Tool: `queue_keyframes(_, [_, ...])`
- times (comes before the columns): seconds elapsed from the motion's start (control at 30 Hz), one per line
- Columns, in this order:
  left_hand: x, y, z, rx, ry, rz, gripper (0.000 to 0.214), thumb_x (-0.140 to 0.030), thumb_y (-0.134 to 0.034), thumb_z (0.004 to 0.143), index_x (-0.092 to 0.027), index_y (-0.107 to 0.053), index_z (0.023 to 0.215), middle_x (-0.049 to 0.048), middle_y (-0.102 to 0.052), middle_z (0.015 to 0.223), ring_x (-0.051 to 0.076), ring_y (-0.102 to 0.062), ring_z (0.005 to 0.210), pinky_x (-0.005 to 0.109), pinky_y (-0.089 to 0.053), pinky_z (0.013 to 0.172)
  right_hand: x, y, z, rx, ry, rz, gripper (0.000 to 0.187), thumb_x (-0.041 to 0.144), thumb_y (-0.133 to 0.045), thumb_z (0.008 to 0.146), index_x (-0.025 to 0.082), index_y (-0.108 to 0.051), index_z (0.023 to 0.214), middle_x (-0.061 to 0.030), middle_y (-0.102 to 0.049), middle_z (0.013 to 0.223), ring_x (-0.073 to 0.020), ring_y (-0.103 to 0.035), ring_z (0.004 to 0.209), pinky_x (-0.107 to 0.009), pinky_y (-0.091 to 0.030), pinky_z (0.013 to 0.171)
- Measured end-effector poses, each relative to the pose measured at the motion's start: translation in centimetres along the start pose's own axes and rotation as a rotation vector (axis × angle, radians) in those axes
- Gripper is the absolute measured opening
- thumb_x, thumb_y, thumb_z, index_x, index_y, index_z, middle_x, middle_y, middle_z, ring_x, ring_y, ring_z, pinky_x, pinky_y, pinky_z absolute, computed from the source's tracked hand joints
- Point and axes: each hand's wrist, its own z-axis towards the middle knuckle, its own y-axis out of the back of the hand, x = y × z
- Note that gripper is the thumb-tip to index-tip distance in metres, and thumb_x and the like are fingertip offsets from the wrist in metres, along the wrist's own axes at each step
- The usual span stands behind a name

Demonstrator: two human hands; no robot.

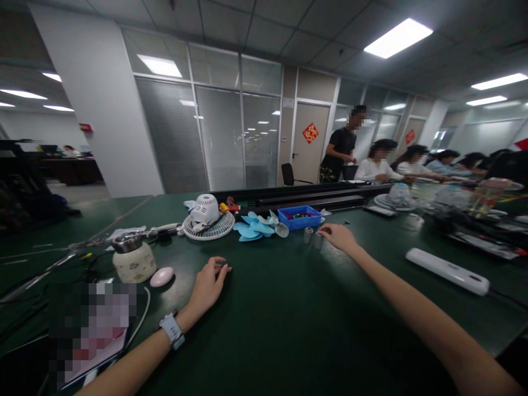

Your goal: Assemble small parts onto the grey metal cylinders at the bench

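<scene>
My right hand (340, 237) reaches over the table, its thumb and fingers closed at the top of a grey metal cylinder (318, 241). A second, similar cylinder (308, 235) stands upright just to its left. Nearer to me, my left hand (209, 283) rests on the green tabletop with loosely bent fingers slightly apart; I see nothing held in it. Behind the cylinders is a blue bin (299, 218) of small dark parts. Light-blue fan blades (254, 226) lie left of the bin, beside a white fan housing (206, 212) on its round grille (210, 230).
A cream jar (134, 264) with a metal lid, a pink oval object (162, 276) and a blurred-out screen (97, 335) sit at left. On the right lies a white power strip (447, 270). Black rails (305, 195) line the far edge; several people sit or stand beyond.
</scene>
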Motion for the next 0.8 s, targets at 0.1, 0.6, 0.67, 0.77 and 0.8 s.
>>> queue_keyframes(0.1, [0.4, -0.2, 0.1, -0.002, -0.016, -0.016, 0.030, -0.044, -0.043, 0.088, -0.021, -0.047, 0.107, 0.0097, -0.073, 0.102, 0.024, -0.067, 0.104, 0.041, -0.048, 0.092, -0.1, 0.2, 0.0, 0.018, 0.003, -0.039, 0.027, 0.040, -0.052, 0.089, 0.025, -0.073, 0.099, -0.0070, -0.074, 0.095, -0.0220, -0.068, 0.087, -0.028, -0.047, 0.070])
queue_keyframes(0.6, [0.2, -0.4, -0.5, -0.079, -0.051, 0.028, 0.019, -0.031, -0.048, 0.088, -0.022, -0.049, 0.105, 0.0066, -0.073, 0.094, 0.022, -0.067, 0.098, 0.040, -0.046, 0.090, 2.7, -4.4, 3.9, -0.016, 0.295, -0.304, 0.035, 0.042, -0.057, 0.082, 0.019, -0.069, 0.105, -0.0111, -0.074, 0.090, -0.0296, -0.067, 0.092, -0.047, -0.036, 0.093])
queue_keyframes(0.67, [0.3, -0.5, -0.4, -0.076, -0.059, 0.028, 0.018, -0.029, -0.048, 0.088, -0.022, -0.048, 0.105, 0.0055, -0.074, 0.093, 0.023, -0.066, 0.099, 0.041, -0.045, 0.090, 2.3, -4.6, 4.7, -0.016, 0.321, -0.272, 0.031, 0.039, -0.059, 0.080, 0.020, -0.070, 0.101, -0.0102, -0.074, 0.090, -0.0298, -0.067, 0.090, -0.047, -0.038, 0.090])
queue_keyframes(0.77, [0.3, -0.5, -0.4, -0.077, -0.074, 0.031, 0.019, -0.030, -0.048, 0.089, -0.022, -0.048, 0.106, 0.0048, -0.074, 0.092, 0.023, -0.065, 0.099, 0.043, -0.043, 0.092, 4.2, -3.3, 3.5, -0.073, 0.407, -0.185, 0.029, 0.037, -0.057, 0.081, 0.020, -0.071, 0.100, -0.0100, -0.073, 0.093, -0.0303, -0.067, 0.091, -0.048, -0.041, 0.089])
queue_keyframes(0.8, [0.2, -0.4, -0.5, -0.078, -0.077, 0.032, 0.019, -0.031, -0.048, 0.089, -0.021, -0.048, 0.106, 0.0049, -0.073, 0.092, 0.024, -0.065, 0.100, 0.044, -0.043, 0.092, 5.6, -2.6, 2.4, -0.085, 0.449, -0.129, 0.030, 0.037, -0.056, 0.082, 0.020, -0.071, 0.103, -0.0103, -0.072, 0.096, -0.0299, -0.066, 0.092, -0.047, -0.042, 0.088])
